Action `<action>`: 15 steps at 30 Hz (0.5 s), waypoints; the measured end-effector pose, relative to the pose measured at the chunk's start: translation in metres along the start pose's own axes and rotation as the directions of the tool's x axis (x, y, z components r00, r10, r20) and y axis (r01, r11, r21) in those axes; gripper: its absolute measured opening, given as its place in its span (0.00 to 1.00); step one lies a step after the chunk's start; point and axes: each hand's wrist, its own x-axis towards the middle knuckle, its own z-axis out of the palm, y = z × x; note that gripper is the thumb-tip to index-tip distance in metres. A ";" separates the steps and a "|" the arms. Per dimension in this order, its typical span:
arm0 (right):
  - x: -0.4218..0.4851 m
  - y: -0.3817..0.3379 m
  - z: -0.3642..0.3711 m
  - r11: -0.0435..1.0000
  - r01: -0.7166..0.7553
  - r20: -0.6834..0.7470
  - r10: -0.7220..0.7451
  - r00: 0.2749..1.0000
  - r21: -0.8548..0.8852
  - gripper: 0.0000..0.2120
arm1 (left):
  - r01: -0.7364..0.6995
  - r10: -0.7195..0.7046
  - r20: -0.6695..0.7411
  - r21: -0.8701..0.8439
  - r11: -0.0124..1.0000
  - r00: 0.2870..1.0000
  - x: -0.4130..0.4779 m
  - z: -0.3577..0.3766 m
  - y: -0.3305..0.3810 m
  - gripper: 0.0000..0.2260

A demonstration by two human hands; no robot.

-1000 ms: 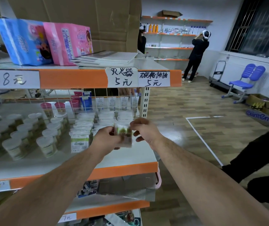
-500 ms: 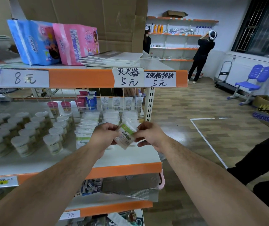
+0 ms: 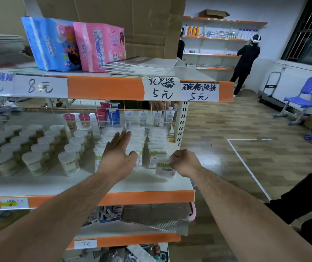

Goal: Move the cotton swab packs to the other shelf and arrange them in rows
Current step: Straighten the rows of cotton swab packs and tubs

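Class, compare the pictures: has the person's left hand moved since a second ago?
Yes. The left hand has let go of the cotton swab pack and reached deeper into the shelf, over the rows of packs.

l hand (image 3: 117, 156) & r hand (image 3: 186, 163) bare, forearms (image 3: 72, 208) hairy.

a shop: stocked shelves (image 3: 104, 199) with handwritten price tags (image 3: 160, 89) and packaged goods (image 3: 75, 46).
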 end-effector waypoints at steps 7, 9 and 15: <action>0.026 -0.004 0.022 0.998 0.021 -0.057 -0.018 0.998 0.056 0.08 | -0.014 0.012 0.019 0.114 0.993 1.000 -0.004 0.002 -0.027 0.30; 0.032 -0.010 0.028 0.998 0.025 -0.095 -0.019 0.995 0.052 0.06 | -0.014 0.011 0.023 0.152 0.988 1.000 -0.003 0.003 -0.033 0.31; 0.044 -0.020 0.039 0.989 0.046 -0.192 -0.073 0.979 -0.142 0.08 | -0.047 0.030 0.062 0.288 0.956 0.998 -0.001 0.005 -0.037 0.31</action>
